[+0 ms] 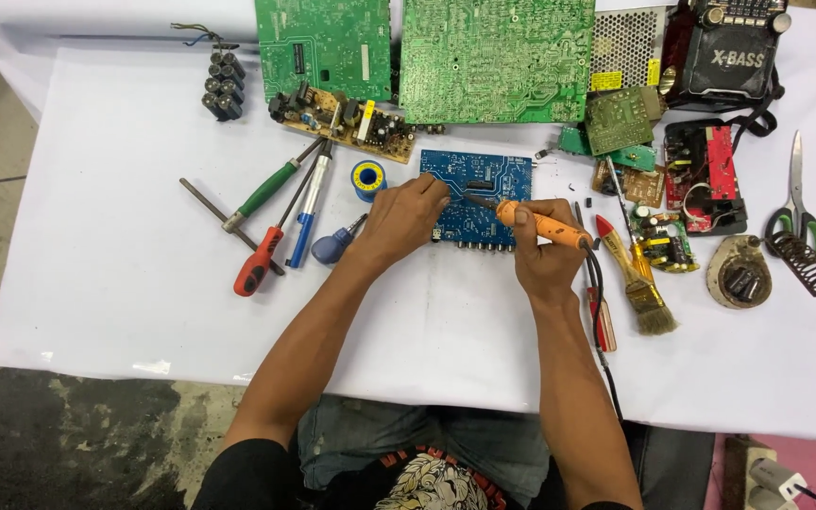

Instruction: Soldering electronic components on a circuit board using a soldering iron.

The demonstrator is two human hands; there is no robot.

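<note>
A blue circuit board (484, 175) lies in the middle of the white table. My left hand (403, 217) rests on the board's left edge, fingertips pressing near its centre, possibly pinching thin solder wire. My right hand (548, 247) is closed around an orange soldering iron (535, 223), whose tip points left onto the board just beside my left fingertips. The iron's black cord (599, 312) runs down off the table's front edge.
Left of the board lie several screwdrivers (266, 203) and a blue solder spool (367, 178). Green circuit boards (493, 59) line the back. To the right are a paintbrush (637, 274), scissors (793, 203), a coil iron stand (809, 264), a red board (705, 175) and a black radio (729, 52).
</note>
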